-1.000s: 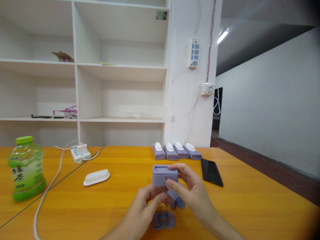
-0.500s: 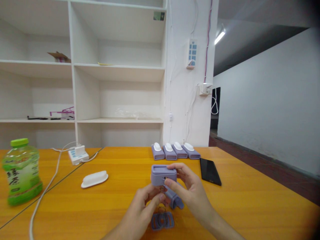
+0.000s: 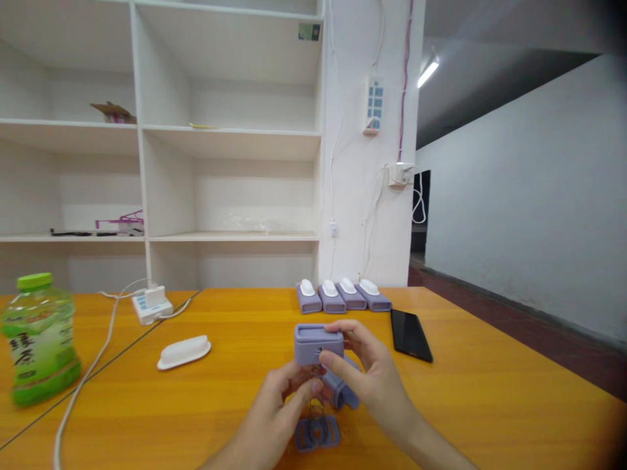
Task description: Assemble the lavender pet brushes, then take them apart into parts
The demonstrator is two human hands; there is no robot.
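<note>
My right hand (image 3: 375,372) holds a lavender plastic housing (image 3: 318,344) above the table, its thumb on the front near a small hole and its fingers over the right end. Just below, my left hand (image 3: 284,405) is closed in a pinch on a thin wire piece (image 3: 317,408), which looks coiled; its upper end is near the underside of the housing. Behind my fingers lies another lavender part (image 3: 343,385) with a flared end, partly hidden. A flat lavender plate (image 3: 317,433) with a round centre and slots rests on the table under my hands.
Several lavender housings with white tops (image 3: 332,297) stand in a row at the back. A white oval cover (image 3: 184,352) lies to the left, a black phone (image 3: 411,335) to the right. Farther left are a power strip (image 3: 152,305), its cable and a green bottle (image 3: 42,343).
Both hands keep nearly the same hold on the housing and the wire piece. The whole view has shifted very slightly.
</note>
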